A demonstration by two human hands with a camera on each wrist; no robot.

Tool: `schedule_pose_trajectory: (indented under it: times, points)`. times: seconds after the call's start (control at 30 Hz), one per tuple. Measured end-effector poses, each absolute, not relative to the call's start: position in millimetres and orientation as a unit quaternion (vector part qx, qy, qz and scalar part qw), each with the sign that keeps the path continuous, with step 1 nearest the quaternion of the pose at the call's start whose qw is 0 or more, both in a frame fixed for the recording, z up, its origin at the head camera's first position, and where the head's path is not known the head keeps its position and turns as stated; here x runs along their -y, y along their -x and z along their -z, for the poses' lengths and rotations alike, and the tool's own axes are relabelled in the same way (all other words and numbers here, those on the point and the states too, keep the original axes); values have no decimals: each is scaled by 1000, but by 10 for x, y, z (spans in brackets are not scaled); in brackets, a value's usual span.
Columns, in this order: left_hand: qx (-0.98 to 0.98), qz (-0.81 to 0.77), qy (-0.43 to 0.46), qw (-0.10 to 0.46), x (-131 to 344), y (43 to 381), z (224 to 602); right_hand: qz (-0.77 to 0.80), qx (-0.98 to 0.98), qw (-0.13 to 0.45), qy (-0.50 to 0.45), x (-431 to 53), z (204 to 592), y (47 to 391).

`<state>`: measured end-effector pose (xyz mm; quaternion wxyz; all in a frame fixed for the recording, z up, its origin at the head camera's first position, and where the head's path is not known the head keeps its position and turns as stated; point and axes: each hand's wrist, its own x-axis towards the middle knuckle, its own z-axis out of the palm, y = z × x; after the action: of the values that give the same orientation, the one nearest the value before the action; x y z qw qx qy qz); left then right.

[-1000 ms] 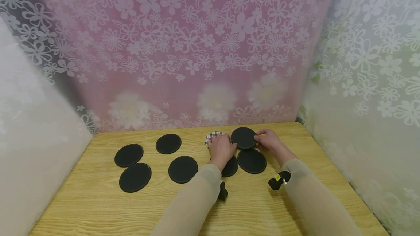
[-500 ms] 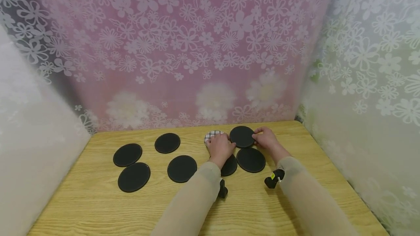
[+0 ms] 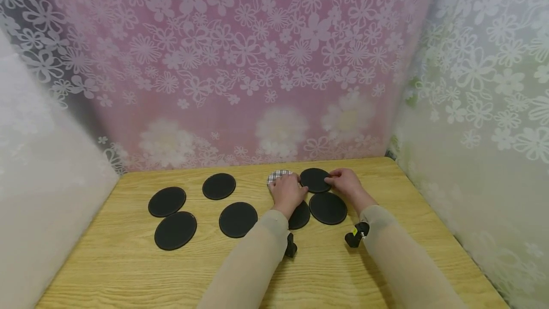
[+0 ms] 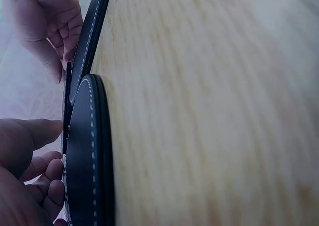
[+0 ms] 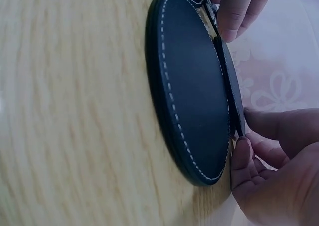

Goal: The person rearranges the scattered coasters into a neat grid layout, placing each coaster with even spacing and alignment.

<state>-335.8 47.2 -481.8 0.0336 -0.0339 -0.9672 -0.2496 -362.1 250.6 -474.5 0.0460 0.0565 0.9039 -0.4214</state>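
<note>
My right hand [image 3: 346,182] pinches the right edge of a round black coaster [image 3: 315,180] at the back right. In the right wrist view, that coaster shows edge-on, slightly tilted, behind another black coaster [image 5: 194,86] with white stitching. My left hand [image 3: 288,192] lies over a black-and-white plaid coaster [image 3: 278,174], hiding much of it, its thumb tip right at the pinched coaster's left edge. Closer to me are two black coasters side by side; the left one [image 3: 300,217] is partly covered by my left hand.
Toward the left of the wooden table [image 3: 128,275] lie more black coasters, one far back [image 3: 219,186], one in front of it [image 3: 238,220], and a touching pair [image 3: 176,231]. A pink floral curtain [image 3: 240,61] hangs behind; pale sheets [image 3: 472,166] stand at both sides.
The black coaster in my right hand has come down flatter toward the table and shifted slightly left, the hand moving with it. My left hand has stayed nearly still.
</note>
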Motion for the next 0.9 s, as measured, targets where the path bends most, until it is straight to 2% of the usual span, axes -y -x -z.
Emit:
schedule_pose_trajectory:
  times: [0.43,0.67,0.9]
  points:
    - [968,248,35,31,-481,3380,4799,396,-916,60,-30,-2498,4740,3625]
    - [966,256,36,28,-484,3394,4822,371,-926,48,-45,-2473,4742,3612]
    - [966,256,37,29,-478,3397,4830,390,-917,66,-51,-2490,4757,3637]
